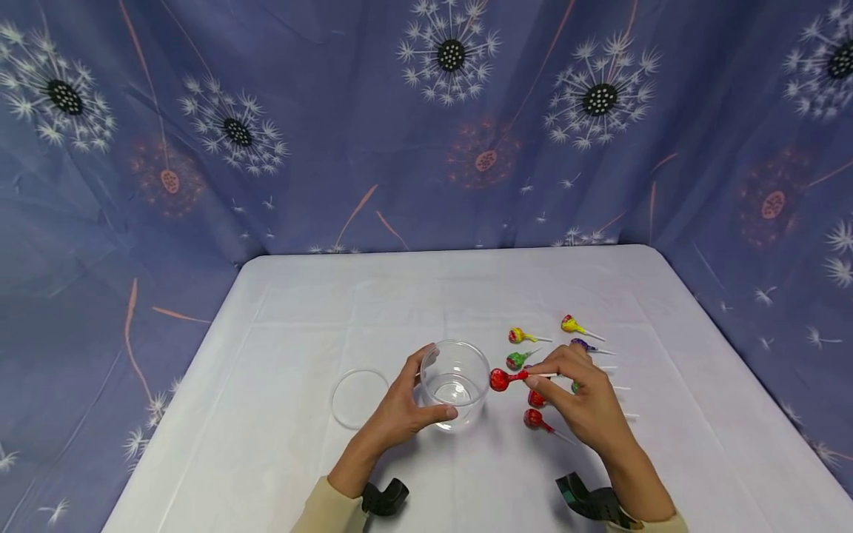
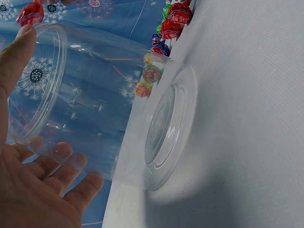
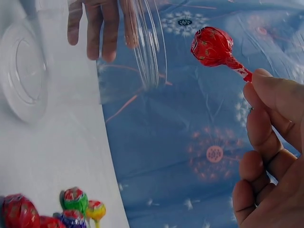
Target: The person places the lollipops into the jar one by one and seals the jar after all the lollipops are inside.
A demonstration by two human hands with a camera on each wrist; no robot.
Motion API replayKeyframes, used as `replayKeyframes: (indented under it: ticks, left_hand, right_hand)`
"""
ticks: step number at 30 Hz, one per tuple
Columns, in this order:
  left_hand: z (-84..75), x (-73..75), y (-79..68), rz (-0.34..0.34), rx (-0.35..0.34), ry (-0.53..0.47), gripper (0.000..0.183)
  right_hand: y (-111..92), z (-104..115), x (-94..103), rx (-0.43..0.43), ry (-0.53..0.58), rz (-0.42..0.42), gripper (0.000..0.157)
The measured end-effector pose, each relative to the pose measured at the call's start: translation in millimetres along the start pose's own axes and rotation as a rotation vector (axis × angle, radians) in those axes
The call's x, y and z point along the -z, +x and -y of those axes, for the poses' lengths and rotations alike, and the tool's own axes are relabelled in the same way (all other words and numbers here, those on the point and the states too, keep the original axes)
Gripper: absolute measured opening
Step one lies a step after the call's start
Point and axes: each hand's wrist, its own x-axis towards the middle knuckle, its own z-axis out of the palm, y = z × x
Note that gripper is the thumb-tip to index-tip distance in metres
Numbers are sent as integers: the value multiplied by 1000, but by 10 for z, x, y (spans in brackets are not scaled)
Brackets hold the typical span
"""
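Note:
My left hand grips a clear plastic jar from its left side, thumb and fingers spread round the wall near the rim. The jar is open at the top, and no candy shows inside. In the left wrist view its round base is close over the white table. Just right of the jar's rim, my right hand pinches a red-wrapped lollipop by its stick, between thumb and index finger. The candy head points left, toward the jar.
Several wrapped lollipops lie right of the jar, including a yellow one, a green one and a red one. Some are partly hidden under my right hand. A clear round lid lies left of the jar. Behind the table hangs a blue dandelion-print curtain.

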Motion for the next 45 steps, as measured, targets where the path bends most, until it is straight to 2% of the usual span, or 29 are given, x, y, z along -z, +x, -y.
replayKeyframes:
  ticks: [7,13,18,25,28,36,45]
  left_hand:
    - [-8,-1,-10,3,18,9,96]
    - [-18,-2,-12,4,20,2,96]
    - [-19,1,-11,5,12,-13,95]
    - [-11,4,-3,7,-14,4,95]
    - [-6,4,2,7,-20,1,96]
    - [-7,12,0,8,-22,-10,95]
    - [-6,16,9,18,-17,-15,95]
  right_hand:
    - [161,5,-122,47,16,51,16]
    - [261,29,-231,12,32,85,10]
    - [309,57,-318,25,20,112,7]
    - [348,70,-443,-26,81,147,7]
    - [366,76,-493,-18,94,142,6]
    - [414,121,-594,61,46,128,9]
    - [428,136,-681,52,15,158,5]
